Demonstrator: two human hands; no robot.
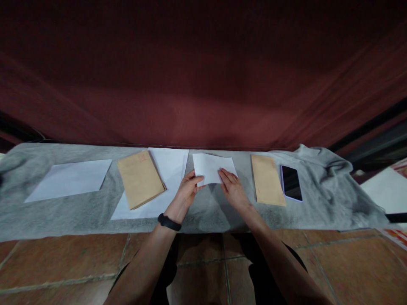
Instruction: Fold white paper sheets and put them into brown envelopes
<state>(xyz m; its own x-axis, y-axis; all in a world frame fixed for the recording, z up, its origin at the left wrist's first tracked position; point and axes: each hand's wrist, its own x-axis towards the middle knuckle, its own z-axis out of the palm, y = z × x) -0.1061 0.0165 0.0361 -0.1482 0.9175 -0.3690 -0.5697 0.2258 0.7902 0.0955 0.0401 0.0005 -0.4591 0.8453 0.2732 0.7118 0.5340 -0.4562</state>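
Mid-tabletop (pixel 203 216), the left hand (pixel 187 187) pinches the white paper (pixel 210 166) at its near-left corner, probably steadying it; the right hand (pixel 234 188) lays fingers on its right side, grip unclear.

We can read no text. The brown envelope stack (pixel 141 182) bears red print (pixel 143 157) at its twelve o'clock, seemingly too small to decipher; the lone brown envelope (pixel 269 180) has a faint red mark (pixel 258 189) toward eight.

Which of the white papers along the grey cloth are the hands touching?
The rightmost white paper: left hand pinching its edge, right hand against it. The far-left sheet and the paper partly under brown envelopes lie untouched.
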